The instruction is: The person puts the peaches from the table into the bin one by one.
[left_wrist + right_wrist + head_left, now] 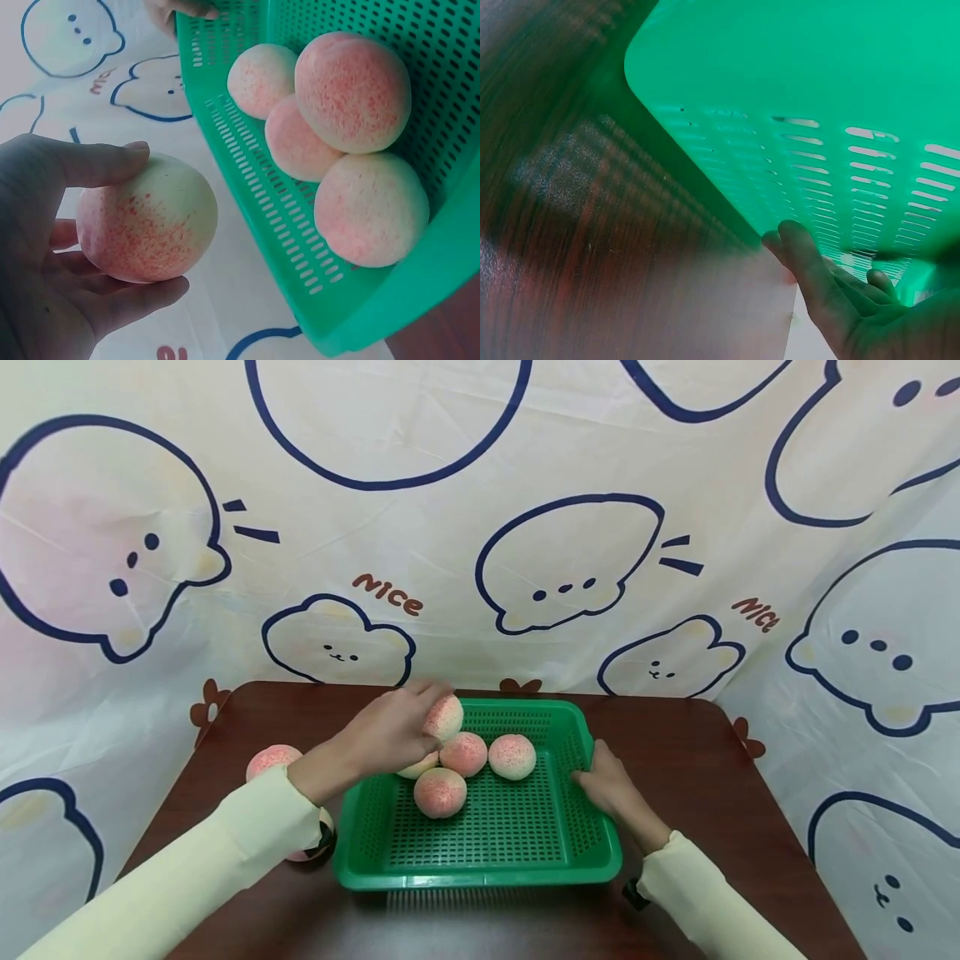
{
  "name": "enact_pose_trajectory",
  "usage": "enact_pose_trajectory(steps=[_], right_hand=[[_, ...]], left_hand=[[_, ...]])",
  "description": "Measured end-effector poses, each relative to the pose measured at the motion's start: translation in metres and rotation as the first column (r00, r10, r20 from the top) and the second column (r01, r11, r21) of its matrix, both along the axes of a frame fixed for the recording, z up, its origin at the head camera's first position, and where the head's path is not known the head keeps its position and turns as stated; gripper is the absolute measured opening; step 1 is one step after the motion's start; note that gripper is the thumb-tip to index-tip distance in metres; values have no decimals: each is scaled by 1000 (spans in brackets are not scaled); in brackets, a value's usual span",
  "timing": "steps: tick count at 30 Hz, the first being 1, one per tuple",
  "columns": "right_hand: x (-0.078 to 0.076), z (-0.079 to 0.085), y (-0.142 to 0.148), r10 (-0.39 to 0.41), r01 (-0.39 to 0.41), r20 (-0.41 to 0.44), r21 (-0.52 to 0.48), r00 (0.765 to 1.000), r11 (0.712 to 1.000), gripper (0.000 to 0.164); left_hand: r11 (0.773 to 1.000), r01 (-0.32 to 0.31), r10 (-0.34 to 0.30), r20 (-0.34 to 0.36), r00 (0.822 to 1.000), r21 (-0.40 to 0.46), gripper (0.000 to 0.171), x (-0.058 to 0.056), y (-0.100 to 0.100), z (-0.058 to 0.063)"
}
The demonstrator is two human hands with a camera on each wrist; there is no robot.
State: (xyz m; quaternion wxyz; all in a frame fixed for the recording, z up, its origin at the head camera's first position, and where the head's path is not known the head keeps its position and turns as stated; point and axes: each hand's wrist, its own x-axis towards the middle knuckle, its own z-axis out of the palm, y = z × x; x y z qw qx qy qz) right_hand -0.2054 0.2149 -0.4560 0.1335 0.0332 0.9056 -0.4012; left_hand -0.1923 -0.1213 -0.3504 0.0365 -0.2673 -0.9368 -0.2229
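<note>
My left hand (pixel 393 731) grips a pale peach with red speckles (pixel 150 225) between thumb and fingers, above the back left of a green plastic basket (pixel 517 878). In the left wrist view that peach is apart from the others. Several pink and cream peaches lie inside the basket, among them a pink one (pixel 440 793) near the front and a paler one (pixel 512 757) farther right. At the basket's right side, my right hand (pixel 611 781) holds the rim with the thumb over it. The right wrist view shows its fingers (pixel 802 255) along the slotted outer wall.
Left of the basket, a pink peach (pixel 273 760) sits on the dark brown table (pixel 675 752). Another peach (pixel 303 854) is partly hidden by the left sleeve. A white cloth with cartoon drawings (pixel 450 543) hangs behind the table and at its sides.
</note>
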Motion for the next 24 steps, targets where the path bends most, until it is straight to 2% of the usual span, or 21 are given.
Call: enact_pose_trajectory(steps=[4,8,16,24], right_hand=[[0,0,-1,-4,4,1,4,1000,1000,47],[-1,-1,-1,-6,6,2,7,1000,1000,46],[-2,-2,1,-9,9,-1,18,1000,1000,48],[0,-1,0,-12,12,4,5,1000,1000,43]], left_hand=[[999,33,-33,25,999,-20,65,0,7,-2],[998,61,-61,86,994,3,68,1,15,-5],[994,104,-105,140,985,19,69,3,34,-13],[989,143,-137,133,982,-36,75,4,49,-22]])
